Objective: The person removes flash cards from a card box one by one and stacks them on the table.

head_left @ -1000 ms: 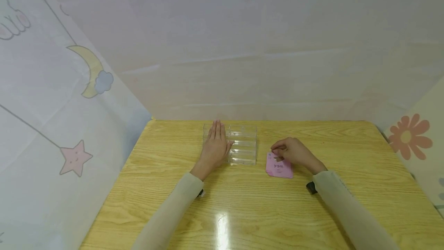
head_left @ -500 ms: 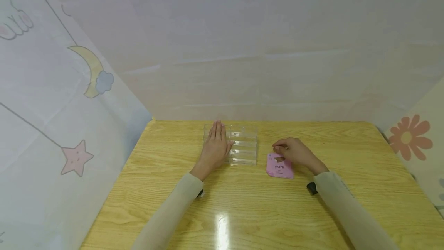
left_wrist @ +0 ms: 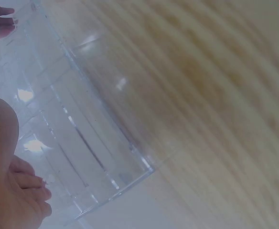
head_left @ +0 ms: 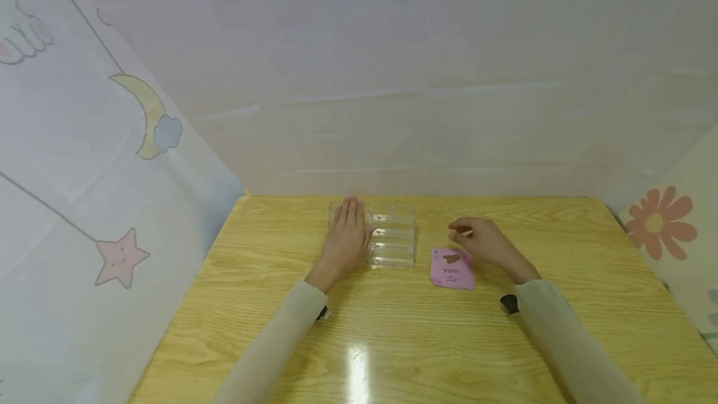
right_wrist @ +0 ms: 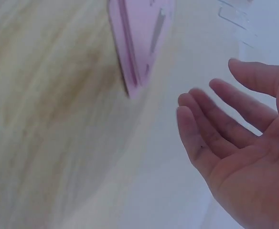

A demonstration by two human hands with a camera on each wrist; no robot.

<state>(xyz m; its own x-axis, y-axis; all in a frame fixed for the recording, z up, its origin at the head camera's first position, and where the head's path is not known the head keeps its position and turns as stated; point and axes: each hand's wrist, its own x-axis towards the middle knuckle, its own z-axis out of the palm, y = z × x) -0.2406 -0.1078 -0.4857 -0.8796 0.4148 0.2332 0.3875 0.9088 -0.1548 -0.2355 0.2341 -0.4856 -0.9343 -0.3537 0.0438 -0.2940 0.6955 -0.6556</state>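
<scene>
My left hand (head_left: 346,239) lies over the left part of a clear plastic compartment box (head_left: 392,235), fingers straight and pointing to the back. In the left wrist view the see-through box (left_wrist: 87,129) shows its thin dividers. To the right of the box, a pink card (head_left: 452,279) printed "yam" with a brown picture lies on top of a small stack. Just above and right of it hovers my right hand (head_left: 487,243), fingers loosely bent, holding nothing. The right wrist view shows the layered edge of the pink stack (right_wrist: 134,43), apart from the right hand's fingertips (right_wrist: 184,114).
Both hands work at a wooden table (head_left: 415,335) that meets a pale cloth wall (head_left: 449,111) at the back. Printed side sheets with a star (head_left: 121,257) and a flower (head_left: 662,222) stand left and right.
My right hand has drawn away from the pink card stack, slightly up and to the right, showing more of the top card's picture. The left hand and box stay in place.
</scene>
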